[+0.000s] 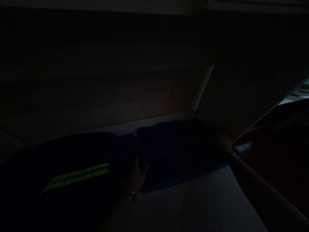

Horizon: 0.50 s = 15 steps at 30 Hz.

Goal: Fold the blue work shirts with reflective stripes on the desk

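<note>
The scene is very dark. A folded dark blue garment (178, 151) lies on a pale surface (200, 199). My left hand (138, 175), with a bracelet at the wrist, grips the garment's left edge. At the garment's far right corner rests my right hand (224, 141), its fingers lost in the gloom. To the left lies another dark garment with a yellow-green reflective stripe (77, 175).
A wooden panel or wall (108, 96) rises right behind the garments. A slanted board edge (205, 87) stands at the back right. Dim reddish shapes (277, 151) and a small lit patch (294, 95) show at the far right.
</note>
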{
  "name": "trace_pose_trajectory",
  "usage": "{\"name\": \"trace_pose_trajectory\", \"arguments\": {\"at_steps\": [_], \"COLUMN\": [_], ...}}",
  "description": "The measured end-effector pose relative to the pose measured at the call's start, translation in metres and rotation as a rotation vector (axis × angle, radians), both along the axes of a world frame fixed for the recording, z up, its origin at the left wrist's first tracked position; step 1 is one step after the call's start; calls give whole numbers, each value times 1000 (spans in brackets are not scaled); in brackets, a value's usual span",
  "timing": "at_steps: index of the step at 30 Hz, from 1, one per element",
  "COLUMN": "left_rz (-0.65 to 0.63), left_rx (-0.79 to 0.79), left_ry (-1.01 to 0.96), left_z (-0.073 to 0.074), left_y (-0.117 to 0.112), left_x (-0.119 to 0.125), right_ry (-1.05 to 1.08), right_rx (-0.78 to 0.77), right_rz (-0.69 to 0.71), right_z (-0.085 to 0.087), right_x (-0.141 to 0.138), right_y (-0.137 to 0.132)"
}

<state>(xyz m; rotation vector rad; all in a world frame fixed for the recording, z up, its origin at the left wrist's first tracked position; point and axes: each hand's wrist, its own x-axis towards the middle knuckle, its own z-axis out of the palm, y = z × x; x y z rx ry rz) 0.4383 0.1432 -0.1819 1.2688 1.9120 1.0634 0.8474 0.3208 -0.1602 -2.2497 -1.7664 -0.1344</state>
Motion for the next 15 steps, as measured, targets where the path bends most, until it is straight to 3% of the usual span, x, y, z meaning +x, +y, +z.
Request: {"name": "trace_pose_trajectory", "arguments": {"at_steps": [3,5,7,10,15], "left_rz": [-66,-278,-514,-702,-698], "left_rx": [190,246,214,84,49], "left_ry": [533,704,755,728,666], "left_z": [14,18,13,-4,-20], "left_y": [-18,-30,-39,-50,-64], "left_x": [11,22,30,34,27], "right_ry": [-141,-158,-155,-162,-154], "right_rx": [141,92,-37,-176,-178], "right_rz": [187,352,501,590,482], "right_z": [-5,-20,-41,-67,-76], "right_x": [-37,-60,-71,-60,-1], "right_y": [-35,-59,-79,-93,-86]}}
